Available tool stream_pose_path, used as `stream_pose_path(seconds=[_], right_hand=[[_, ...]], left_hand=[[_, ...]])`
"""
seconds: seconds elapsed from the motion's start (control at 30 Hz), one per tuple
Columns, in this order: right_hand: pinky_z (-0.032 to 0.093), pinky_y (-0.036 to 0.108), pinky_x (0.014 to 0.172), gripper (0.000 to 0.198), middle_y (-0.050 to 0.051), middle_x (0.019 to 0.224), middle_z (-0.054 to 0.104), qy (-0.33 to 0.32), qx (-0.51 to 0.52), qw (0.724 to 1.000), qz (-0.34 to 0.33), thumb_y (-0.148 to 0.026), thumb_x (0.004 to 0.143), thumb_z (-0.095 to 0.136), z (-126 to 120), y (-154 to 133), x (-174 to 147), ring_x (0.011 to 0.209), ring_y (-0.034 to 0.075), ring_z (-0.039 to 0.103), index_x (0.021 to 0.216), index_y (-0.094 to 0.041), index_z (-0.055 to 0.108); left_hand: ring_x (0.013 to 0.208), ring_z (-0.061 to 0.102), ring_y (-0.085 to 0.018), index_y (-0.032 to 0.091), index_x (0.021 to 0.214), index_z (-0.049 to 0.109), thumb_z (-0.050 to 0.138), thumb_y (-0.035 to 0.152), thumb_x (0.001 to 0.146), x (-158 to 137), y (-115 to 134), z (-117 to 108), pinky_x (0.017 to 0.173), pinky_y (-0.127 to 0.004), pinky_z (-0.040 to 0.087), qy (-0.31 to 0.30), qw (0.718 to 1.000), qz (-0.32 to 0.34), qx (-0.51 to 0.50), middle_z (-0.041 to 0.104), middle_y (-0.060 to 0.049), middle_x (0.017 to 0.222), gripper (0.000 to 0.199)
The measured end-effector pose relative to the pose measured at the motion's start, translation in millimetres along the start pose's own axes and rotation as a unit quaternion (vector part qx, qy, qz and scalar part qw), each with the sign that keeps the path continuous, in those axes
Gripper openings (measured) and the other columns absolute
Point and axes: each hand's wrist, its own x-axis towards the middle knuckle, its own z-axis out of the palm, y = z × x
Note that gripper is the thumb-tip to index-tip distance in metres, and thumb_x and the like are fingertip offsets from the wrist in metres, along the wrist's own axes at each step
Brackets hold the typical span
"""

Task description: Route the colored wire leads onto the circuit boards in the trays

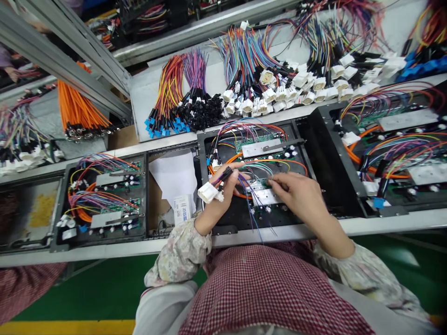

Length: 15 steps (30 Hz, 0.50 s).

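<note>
Cream floral sleeves (179, 253) reached forward; the left hand (223, 202), fingers curled, held a white plug (208, 191) by its wires (250, 204), just left of the thumb. The right hand (300, 193), palm down, pinched over the circuit board (259, 186), its hold unclear.

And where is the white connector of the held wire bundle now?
In the head view, just left of centre: the white connector juts out by the left hand, right of the printed white box.

Angling both forearms (334, 232) forward and inward here! Curling the left hand (225, 190) into a grip with thumb upright; and there, with the right hand (293, 188), pinching between thumb and forefinger, knuckles-up!
</note>
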Motion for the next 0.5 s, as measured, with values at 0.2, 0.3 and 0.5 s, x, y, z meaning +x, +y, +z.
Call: stream_pose_path(seconds=[0.2, 0.3, 0.5], right_hand=[[0.034, 0.028, 0.059, 0.029, 0.004, 0.074, 0.067, -0.006, 0.017, 1.000, 0.005, -0.037, 0.093, 0.052, -0.2, 0.2, 1.7, 0.068, 0.019, 0.062, 0.094, -0.023, 0.076], [0.034, 0.028, 0.059, 0.029, 0.004, 0.075, 0.068, -0.017, 0.022, 1.000, 0.007, -0.038, 0.092, 0.052, -1.0, -0.3, 2.9, 0.068, 0.018, 0.062, 0.095, -0.023, 0.077], [0.034, 0.027, 0.057, 0.029, 0.004, 0.072, 0.067, -0.006, 0.023, 1.000, 0.011, -0.037, 0.091, 0.051, -0.8, -0.1, 3.1, 0.066, 0.018, 0.061, 0.093, -0.023, 0.077]], left_hand=[[0.073, 0.070, -0.011, 0.021, 0.120, 0.067, 0.056, 0.040, 0.099, -0.5, -0.2, 0.0, 0.056, -0.018, 0.059, 0.001, 1.000, -0.002, -0.017, 0.074, -0.006, 0.097, 0.031], [0.071, 0.070, -0.010, 0.021, 0.118, 0.068, 0.056, 0.041, 0.099, -1.2, -2.0, -0.7, 0.056, -0.018, 0.059, 0.002, 1.000, -0.004, -0.017, 0.071, -0.005, 0.097, 0.030], [0.059, 0.067, -0.008, 0.021, 0.119, 0.066, 0.055, 0.042, 0.099, -2.7, -3.5, -1.4, 0.057, -0.020, 0.061, 0.005, 1.000, -0.016, -0.012, 0.070, -0.002, 0.087, 0.031]])
